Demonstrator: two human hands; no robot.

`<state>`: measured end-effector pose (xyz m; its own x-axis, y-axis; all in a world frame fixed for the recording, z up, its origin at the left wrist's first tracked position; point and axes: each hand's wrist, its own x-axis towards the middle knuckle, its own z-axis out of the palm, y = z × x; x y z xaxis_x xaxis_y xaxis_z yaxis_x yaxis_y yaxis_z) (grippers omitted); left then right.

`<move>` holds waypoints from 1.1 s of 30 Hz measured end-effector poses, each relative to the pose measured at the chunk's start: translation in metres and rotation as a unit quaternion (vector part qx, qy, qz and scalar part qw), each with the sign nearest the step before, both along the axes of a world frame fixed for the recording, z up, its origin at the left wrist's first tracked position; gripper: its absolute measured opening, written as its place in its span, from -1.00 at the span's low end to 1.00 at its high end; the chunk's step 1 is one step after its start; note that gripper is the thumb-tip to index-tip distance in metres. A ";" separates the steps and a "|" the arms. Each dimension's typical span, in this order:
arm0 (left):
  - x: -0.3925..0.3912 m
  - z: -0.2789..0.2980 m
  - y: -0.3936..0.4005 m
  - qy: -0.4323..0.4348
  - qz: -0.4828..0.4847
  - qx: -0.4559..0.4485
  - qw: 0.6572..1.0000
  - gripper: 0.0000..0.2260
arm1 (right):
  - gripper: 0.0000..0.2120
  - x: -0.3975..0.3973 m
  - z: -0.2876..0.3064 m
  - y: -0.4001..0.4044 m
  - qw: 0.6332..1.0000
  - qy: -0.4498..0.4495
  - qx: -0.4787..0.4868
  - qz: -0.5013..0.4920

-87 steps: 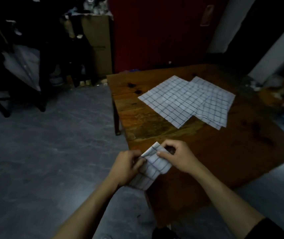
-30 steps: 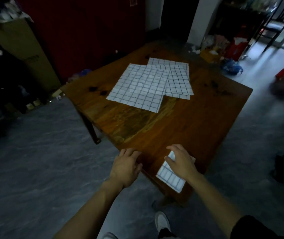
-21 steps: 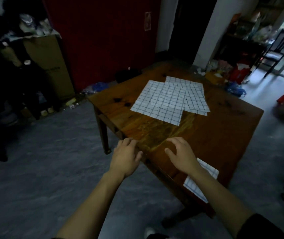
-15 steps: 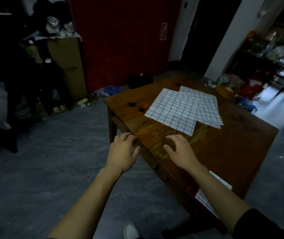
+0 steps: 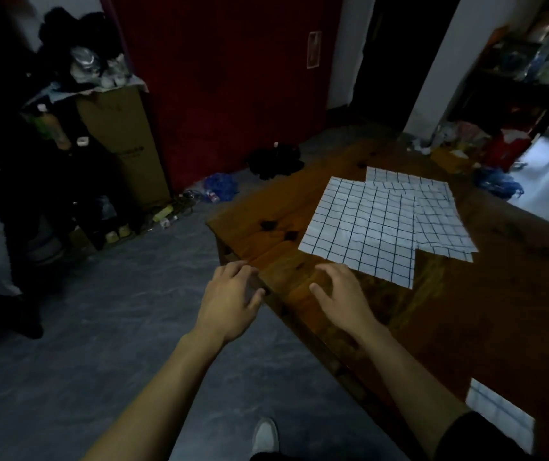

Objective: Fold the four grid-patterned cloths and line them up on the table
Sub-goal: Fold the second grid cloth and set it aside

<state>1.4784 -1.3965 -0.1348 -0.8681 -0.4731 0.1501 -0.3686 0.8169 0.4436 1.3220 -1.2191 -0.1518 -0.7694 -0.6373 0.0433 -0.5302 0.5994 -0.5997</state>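
Hands first: my left hand [image 5: 231, 302] hangs over the near-left edge of the wooden table [image 5: 486, 311], palm down, fingers loosely spread, its grip apart and holding nothing. My right hand [image 5: 344, 296] is over the table top just beside it, also palm down with fingers spread and thumb out, its grip apart and empty; its fingertips [image 5: 331, 269] sit just short of the near corner of the flat cloths, and I cannot tell whether they touch the wood.

Spread out toward the far side of the table I see the unfolded grid-patterned cloths [image 5: 366, 227], white with dark lines, lying flat and overlapping one another. The top one faces me as a large square, and the edges of others [image 5: 443, 224] stick out from under it on the right and at the back. How many lie in that pile I cannot count for sure.

One folded cloth [image 5: 499, 414] rests near the table's near-right corner, close to my right forearm and the dark sleeve [image 5: 473, 440], well apart from the flat pile.

Beyond the table stand a red wall [image 5: 233, 78], a tall cardboard box [image 5: 123, 141] with clutter on top, and more clutter on the grey floor [image 5: 100, 327]. A light shoe [image 5: 266, 434] shows at the bottom edge
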 end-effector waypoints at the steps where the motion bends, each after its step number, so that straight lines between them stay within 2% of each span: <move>1: -0.013 -0.001 -0.010 -0.010 -0.009 0.003 1.000 -0.63 | -0.57 -0.009 -0.002 -0.008 1.000 -0.014 -0.004 -0.013; 5: -0.061 -0.005 -0.045 -0.054 -0.062 0.001 0.997 -0.62 | -0.57 -0.042 -0.008 -0.029 0.998 -0.048 -0.011 -0.050; 11: -0.121 -0.015 -0.085 -0.103 -0.134 -0.048 0.984 -0.62 | -0.57 -0.084 -0.009 -0.039 0.991 -0.058 -0.025 -0.119; 18: -0.192 -0.032 -0.113 -0.142 -0.222 -0.004 0.965 -0.61 | -0.52 -0.112 -0.028 -0.045 0.975 -0.071 -0.020 -0.208; 24: -0.241 -0.038 -0.150 -0.123 -0.324 -0.011 0.938 -0.62 | -0.52 -0.112 -0.027 -0.067 0.956 -0.054 -0.012 -0.287; 27: -0.269 -0.040 -0.168 -0.096 -0.364 -0.002 0.927 -0.65 | -0.53 -0.106 -0.028 -0.080 0.949 -0.029 0.031 -0.314; 31: -0.290 -0.054 -0.164 -0.099 -0.390 0.019 0.915 -0.64 | -0.53 -0.095 -0.035 -0.083 0.929 -0.026 0.084 -0.360; 33: -0.294 -0.061 -0.152 -0.102 -0.416 -0.004 0.903 -0.61 | -0.54 -0.092 -0.037 -0.084 0.922 -0.024 0.096 -0.374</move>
